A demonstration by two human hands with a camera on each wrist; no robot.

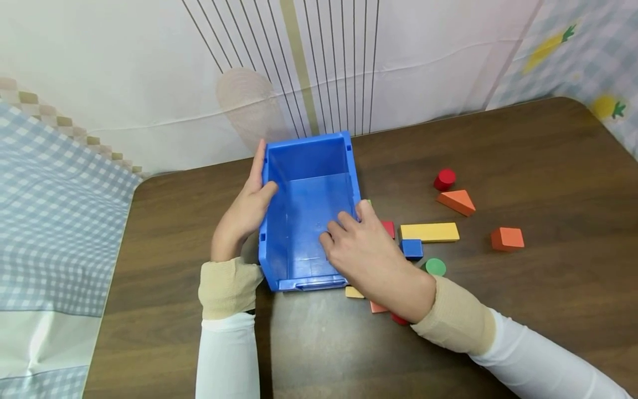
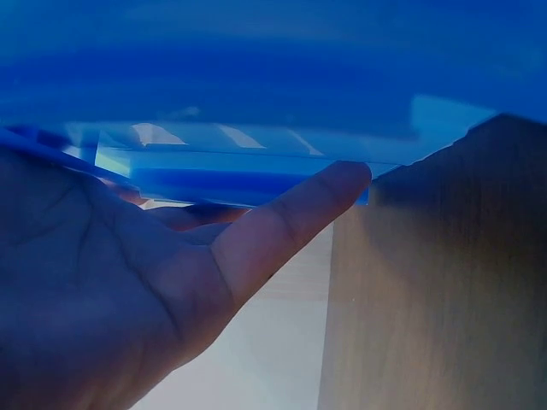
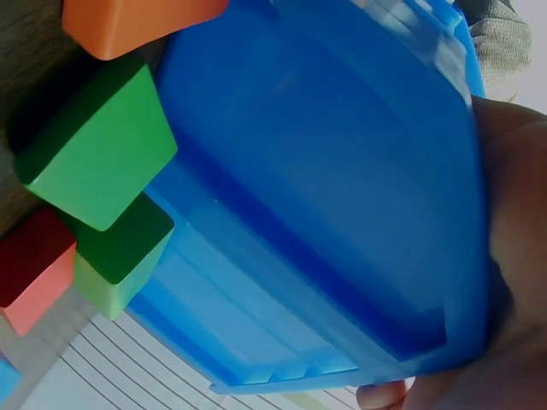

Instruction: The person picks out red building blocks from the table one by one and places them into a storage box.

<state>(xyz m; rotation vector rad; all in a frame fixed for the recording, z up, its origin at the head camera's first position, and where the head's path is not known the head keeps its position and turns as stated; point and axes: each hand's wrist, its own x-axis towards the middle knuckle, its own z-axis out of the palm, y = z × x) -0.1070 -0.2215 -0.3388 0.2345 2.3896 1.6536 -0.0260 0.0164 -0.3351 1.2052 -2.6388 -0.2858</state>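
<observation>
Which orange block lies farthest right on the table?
The orange cube-like block, alone at the right; the orange wedge sits farther left, beside the red cylinder.

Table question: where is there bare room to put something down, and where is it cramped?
Bare wood lies left of the blue bin beyond the left hand, along the near edge between the sleeves, and at the table's far right past the orange block. It is crowded right of the bin, around the right hand, yellow bar and blue cube.

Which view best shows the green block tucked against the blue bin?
The right wrist view: the green block fills the frame beside the blue bin. In the head view only a sliver shows past the right hand. The left wrist view misses it.
</observation>
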